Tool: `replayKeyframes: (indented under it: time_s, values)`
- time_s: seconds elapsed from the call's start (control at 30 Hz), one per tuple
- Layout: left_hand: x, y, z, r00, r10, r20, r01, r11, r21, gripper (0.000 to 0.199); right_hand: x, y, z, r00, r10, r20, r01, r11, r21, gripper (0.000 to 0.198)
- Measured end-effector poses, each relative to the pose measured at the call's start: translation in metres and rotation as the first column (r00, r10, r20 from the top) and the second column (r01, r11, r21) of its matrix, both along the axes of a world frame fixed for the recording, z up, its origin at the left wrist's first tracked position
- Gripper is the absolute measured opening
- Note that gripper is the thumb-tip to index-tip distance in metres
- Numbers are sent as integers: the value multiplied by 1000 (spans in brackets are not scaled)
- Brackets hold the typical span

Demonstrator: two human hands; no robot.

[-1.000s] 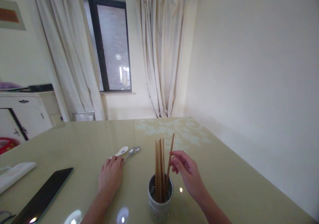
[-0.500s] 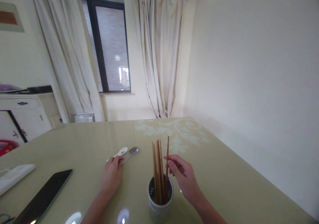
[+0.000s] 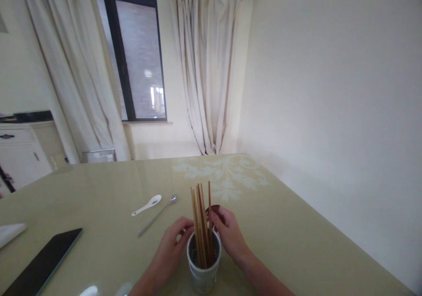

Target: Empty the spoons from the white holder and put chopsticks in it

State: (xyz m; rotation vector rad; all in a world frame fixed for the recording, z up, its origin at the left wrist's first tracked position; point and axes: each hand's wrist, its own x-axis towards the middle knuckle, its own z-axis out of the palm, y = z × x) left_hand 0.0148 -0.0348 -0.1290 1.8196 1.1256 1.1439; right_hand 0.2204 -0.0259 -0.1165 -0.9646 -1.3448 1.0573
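Note:
A round cup (image 3: 194,267) in front of me holds several wooden chopsticks (image 3: 200,225) standing upright. My right hand (image 3: 229,228) is closed at the cup's far right side, its fingertips by the rightmost chopstick. A dark, shiny rounded edge shows there, apparently the bowl of a metal spoon (image 3: 215,207). On the cup's left my left hand (image 3: 174,239) has its fingers bent in a pinch behind the chopsticks, and their tips are partly hidden. Farther left lie a white ceramic spoon (image 3: 147,205) and a long-handled metal spoon (image 3: 158,217).
A dark flat slab-like object (image 3: 44,261) lies at the table's left, with a white object (image 3: 11,233) behind it. The pale green table (image 3: 280,225) meets a wall on the right. Curtains (image 3: 211,67) and a window (image 3: 141,59) are beyond.
My left hand has left the spoons and moved right to the cup. A dark spoon bowl now shows at my right hand. The view has turned slightly right.

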Motion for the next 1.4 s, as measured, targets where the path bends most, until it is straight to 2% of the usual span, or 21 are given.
replayKeyframes:
  time_s: [0.07,0.13,0.17,0.23,0.3,0.33,0.4,0.5,0.6,0.73,0.8,0.87,0.93,1.03,1.1,1.17,1.2,1.27,1.33,1.4]
  values:
    - [-14,9,0,991,119,-67,-115,991,66,38,11,3,9,990,-140,-19,140,990,34,57]
    - [-35,20,-4,930,314,-191,-286,945,162,37,28,5,22,948,-298,-108,308,948,86,57]
    - [-47,25,-7,869,411,-276,-359,907,221,35,38,6,30,915,-367,-164,387,916,108,55]
    - [-68,32,-15,694,559,-453,-454,829,326,35,55,4,44,852,-429,-300,483,865,135,49]
    - [-82,35,-23,532,620,-577,-503,779,374,37,64,0,54,831,-387,-399,471,872,134,45]
    - [-87,36,-26,482,621,-618,-514,772,374,37,64,-3,57,839,-348,-418,436,890,134,44]
    - [-90,36,-30,451,594,-666,-516,783,348,34,59,-10,59,888,-253,-384,326,935,138,42]
    - [-89,38,-32,486,557,-673,-495,810,313,32,41,-20,54,978,-73,-196,101,986,135,43]
    - [-84,41,-34,563,554,-613,-492,821,289,31,28,-25,46,996,63,-62,-57,994,92,47]
    - [-66,40,-32,771,508,-385,-490,858,152,24,21,-16,31,995,-1,-97,6,999,54,52]
    - [-48,33,-28,878,426,-220,-424,904,60,24,19,-8,21,996,-44,-80,45,999,4,58]
    - [-26,20,-22,953,295,-65,-297,955,-20,30,14,-1,9,999,-28,-32,26,999,-48,61]
    - [-4,5,-14,988,139,70,-132,986,-98,34,9,2,-1,1000,30,1,-30,997,-65,61]
    - [14,-8,-6,986,-36,163,59,989,-139,32,1,3,-8,999,54,-5,-54,998,-45,56]
    - [9,-5,-3,995,-27,92,36,995,-94,32,1,4,-4,999,-3,-33,2,1000,-22,57]
    - [-10,7,-3,987,138,-78,-135,990,40,34,9,5,5,990,-111,-84,112,994,11,61]
    - [-24,14,-3,946,273,-175,-248,957,151,34,15,5,11,977,-180,-118,185,982,32,62]
    - [-52,26,-6,766,520,-379,-411,849,334,33,31,5,26,930,-314,-189,335,938,89,60]
    - [-76,33,-9,553,640,-534,-483,768,420,42,46,3,40,871,-383,-307,435,892,121,56]
    - [-89,35,-13,396,660,-639,-518,735,438,47,56,-2,51,824,-345,-449,436,893,113,50]
